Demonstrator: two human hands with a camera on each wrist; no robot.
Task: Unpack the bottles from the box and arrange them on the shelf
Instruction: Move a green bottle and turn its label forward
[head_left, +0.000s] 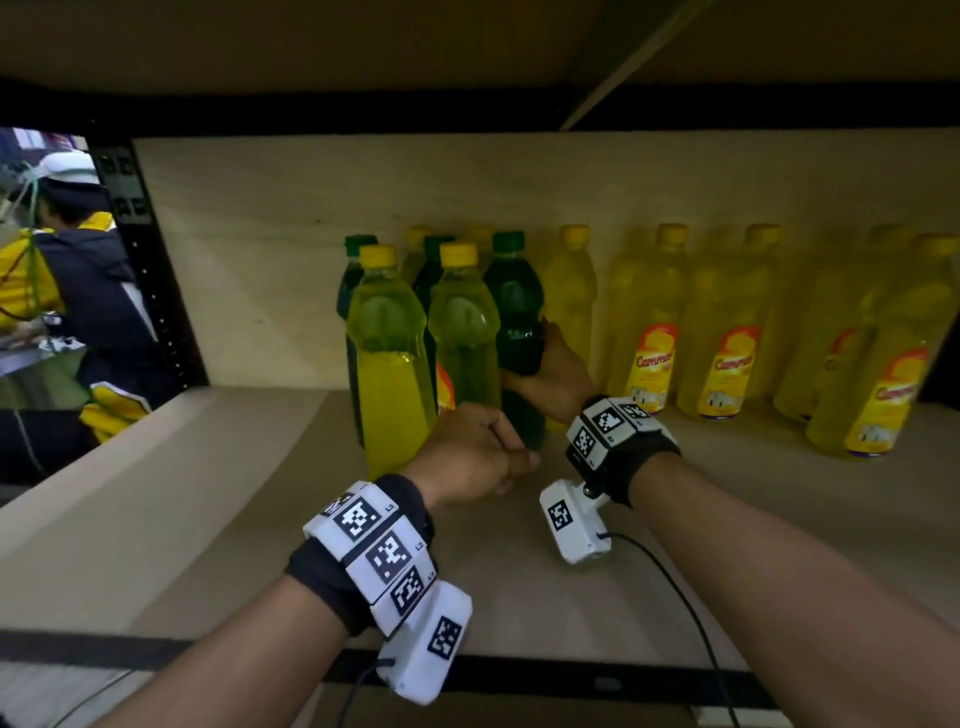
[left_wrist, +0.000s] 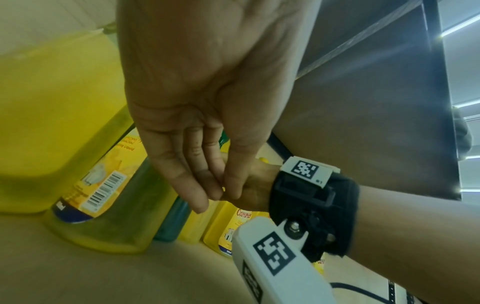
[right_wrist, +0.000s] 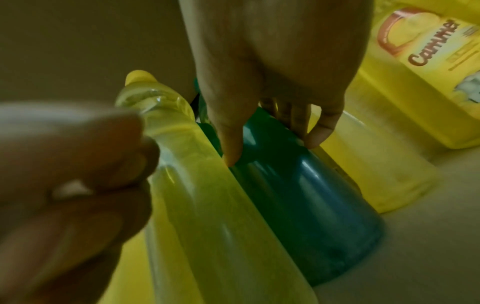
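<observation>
Head: right hand (head_left: 550, 376) wrapped round the dark green bottle (head_left: 517, 332) standing on the shelf (head_left: 208, 493), packed against two yellow bottles (head_left: 387, 353); left hand (head_left: 470, 452) in front, fingers loosely curled, holding nothing. Left wrist: left fingers (left_wrist: 192, 176) relaxed, empty. Right wrist: thumb (right_wrist: 228, 131) and fingers pinch the green bottle.

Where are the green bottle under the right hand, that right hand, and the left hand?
green bottle (head_left: 514, 306), head view, on its dark upper body.
right hand (head_left: 558, 374), head view, on its back, fingers curled round the bottle.
left hand (head_left: 467, 452), head view, on its back.
</observation>
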